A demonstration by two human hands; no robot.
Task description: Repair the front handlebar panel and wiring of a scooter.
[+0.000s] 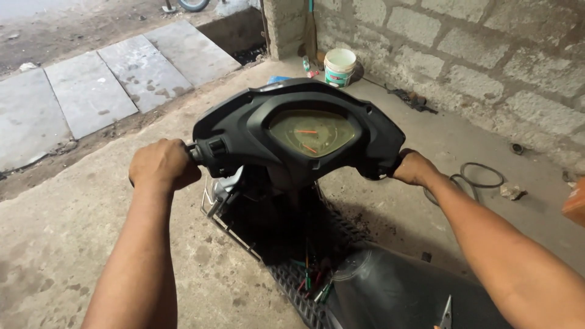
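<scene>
Both hands, L [163,164] & R [413,168], grip matte-black scooter handlebar [298,131].

Floor [73,231]: bare concrete, stained, gritty. Wall [487,55] at right: unplastered grey block, rough mortar joints. Concrete slabs [122,79] laid side by side at upper left, damp-spotted. White bucket [339,67] at wall base. Black rubber ring [481,175] on floor. Daylight, diffuse.

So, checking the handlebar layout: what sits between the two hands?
In the head view, the black handlebar cover with its instrument dial spans between the left hand and right hand.
</scene>
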